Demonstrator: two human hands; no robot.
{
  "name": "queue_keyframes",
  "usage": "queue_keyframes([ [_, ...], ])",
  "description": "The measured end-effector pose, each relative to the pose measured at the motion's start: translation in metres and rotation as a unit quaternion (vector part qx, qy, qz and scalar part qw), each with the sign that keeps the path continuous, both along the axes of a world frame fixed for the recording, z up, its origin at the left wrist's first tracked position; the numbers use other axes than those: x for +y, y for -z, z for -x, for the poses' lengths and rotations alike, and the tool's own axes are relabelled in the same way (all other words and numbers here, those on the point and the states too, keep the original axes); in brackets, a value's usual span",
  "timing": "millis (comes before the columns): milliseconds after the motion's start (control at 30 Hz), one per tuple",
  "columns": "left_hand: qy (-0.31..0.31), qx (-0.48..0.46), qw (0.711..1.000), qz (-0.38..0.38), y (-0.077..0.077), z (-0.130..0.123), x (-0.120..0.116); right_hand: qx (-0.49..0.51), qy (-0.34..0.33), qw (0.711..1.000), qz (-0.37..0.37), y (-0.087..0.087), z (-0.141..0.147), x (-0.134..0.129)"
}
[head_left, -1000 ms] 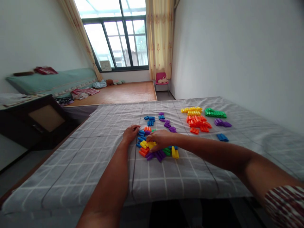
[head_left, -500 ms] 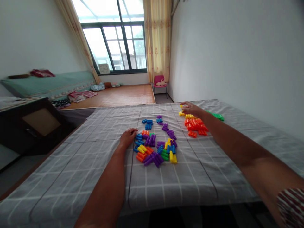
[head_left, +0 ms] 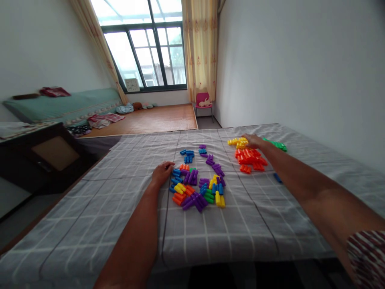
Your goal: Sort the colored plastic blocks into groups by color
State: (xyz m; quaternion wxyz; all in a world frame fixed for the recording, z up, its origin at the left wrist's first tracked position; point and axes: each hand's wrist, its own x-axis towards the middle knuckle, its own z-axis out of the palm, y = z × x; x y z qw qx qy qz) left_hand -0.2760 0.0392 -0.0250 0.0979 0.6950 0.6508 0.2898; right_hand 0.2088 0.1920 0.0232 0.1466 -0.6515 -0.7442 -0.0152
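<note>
Noted a lowering of the right hand (head_left: 254,141) onto the group of yellow tubular plastic pieces (head_left: 237,142), just beyond the pile of orange tubular plastic pieces (head_left: 248,155); judged to mean a likely addition to the yellow group. Found those yellow pieces directly at and partly beneath the right fingertips. Unable to tell right fingers apart from clamped. Located the left hand (head_left: 161,173) well left of the orange pile, beside small blue plastic pieces (head_left: 176,172), with fingers loosely bent, spacing unclear.

Table (head_left: 90,208) as datum: blocks (head_left: 191,176) on top — cabinet (head_left: 25,156) left, wall (head_left: 300,72) right; bed (head_left: 162,116), chair (head_left: 202,97) behind.
</note>
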Motion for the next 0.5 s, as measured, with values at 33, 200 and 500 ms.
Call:
queue_keyframes([
  [33,-0.001,0.000,1.000,0.002,-0.001,-0.001,0.000,-0.015,-0.011,1.000,0.002,-0.005,0.011,-0.005],
  [200,-0.010,0.010,1.000,0.010,-0.001,-0.003,-0.001,0.045,-0.283,0.958,0.001,-0.028,0.109,-0.061],
  [500,0.004,0.000,1.000,-0.001,0.006,0.001,0.004,-0.011,-0.650,0.757,0.069,-0.033,0.258,-0.176],
])
